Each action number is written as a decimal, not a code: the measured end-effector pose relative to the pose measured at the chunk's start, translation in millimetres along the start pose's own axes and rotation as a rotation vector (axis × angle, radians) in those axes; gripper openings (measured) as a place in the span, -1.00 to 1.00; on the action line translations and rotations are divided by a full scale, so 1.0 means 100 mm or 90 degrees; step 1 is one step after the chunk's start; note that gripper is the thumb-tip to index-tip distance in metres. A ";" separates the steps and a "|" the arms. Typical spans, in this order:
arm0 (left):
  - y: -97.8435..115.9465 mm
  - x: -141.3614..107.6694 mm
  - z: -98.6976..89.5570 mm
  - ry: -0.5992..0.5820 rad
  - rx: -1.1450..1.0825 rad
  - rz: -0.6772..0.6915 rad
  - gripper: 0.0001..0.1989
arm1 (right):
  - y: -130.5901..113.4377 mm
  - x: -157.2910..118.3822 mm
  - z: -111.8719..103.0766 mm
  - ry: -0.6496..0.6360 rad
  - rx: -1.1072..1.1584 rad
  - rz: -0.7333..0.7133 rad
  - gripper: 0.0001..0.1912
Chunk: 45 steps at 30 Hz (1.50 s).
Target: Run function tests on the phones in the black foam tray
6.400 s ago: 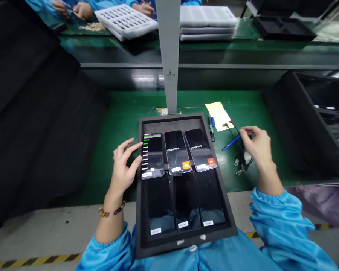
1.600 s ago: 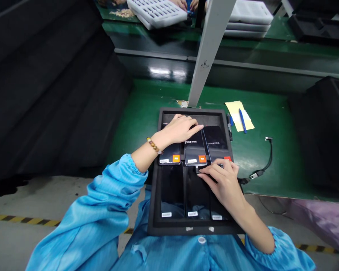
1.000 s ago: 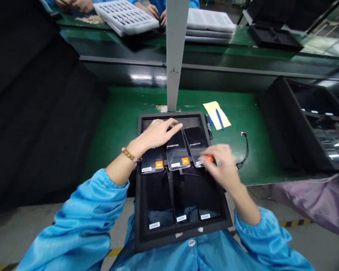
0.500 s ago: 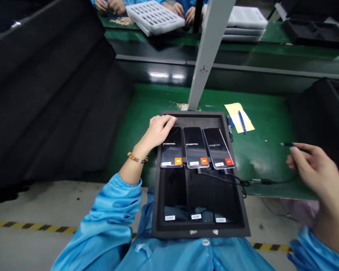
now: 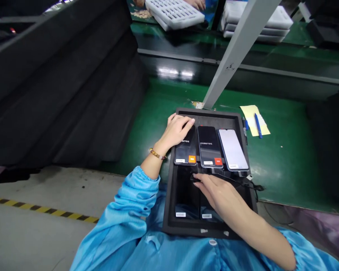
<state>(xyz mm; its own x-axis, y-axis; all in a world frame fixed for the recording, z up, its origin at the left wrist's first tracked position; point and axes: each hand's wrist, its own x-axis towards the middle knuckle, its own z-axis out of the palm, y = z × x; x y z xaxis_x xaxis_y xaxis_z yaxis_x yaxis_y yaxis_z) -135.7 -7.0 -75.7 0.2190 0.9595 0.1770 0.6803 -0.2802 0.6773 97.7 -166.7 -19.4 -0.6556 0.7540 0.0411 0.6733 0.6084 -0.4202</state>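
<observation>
My left hand (image 5: 177,130) is closed around the upper end of the left smartphone (image 5: 185,152), covering much of its screen; its far fingers are partly hidden. The middle smartphone (image 5: 209,146) shows white text on black and an orange-red square. The right smartphone (image 5: 233,149) has a bright white screen. All three lie in the upper row of a black foam tray (image 5: 169,210). Just below the left phone, my right hand (image 5: 219,194) pinches a small dark cable plug (image 5: 193,177). Whether the plug touches the phone is unclear. Darker phones (image 5: 186,199) lie in the lower row, partly behind my right arm.
Cables with connectors (image 5: 252,185) cross the tray's right edge. Beyond it, a blue pen (image 5: 258,125) lies on yellow paper (image 5: 247,113). A grey post (image 5: 228,64) rises behind the tray. Stacked black foam (image 5: 73,86) stands left. White trays (image 5: 176,15) and a co-worker's hand (image 5: 197,3) are at the back.
My right hand has swung left from outside the tray to just below the left phone, carrying the plug. The right phone's screen has gone from dark to white. My left hand keeps its place.
</observation>
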 end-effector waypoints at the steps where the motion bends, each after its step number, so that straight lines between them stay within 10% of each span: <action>1: 0.00 0.00 0.00 0.002 -0.003 0.000 -0.53 | -0.01 0.02 0.05 -0.003 -0.035 0.003 -0.83; 45: -0.03 -0.01 0.03 0.032 0.001 0.009 -0.53 | -0.05 0.25 0.24 0.202 -0.022 0.038 -0.89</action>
<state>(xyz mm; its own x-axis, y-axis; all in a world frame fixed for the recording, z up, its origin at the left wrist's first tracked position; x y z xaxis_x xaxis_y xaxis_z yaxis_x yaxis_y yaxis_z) -135.9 -7.5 -80.1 0.1931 0.9559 0.2214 0.6788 -0.2931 0.6733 69.7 -157.0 -37.9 -0.4790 0.8249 0.3002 0.7219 0.5647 -0.3999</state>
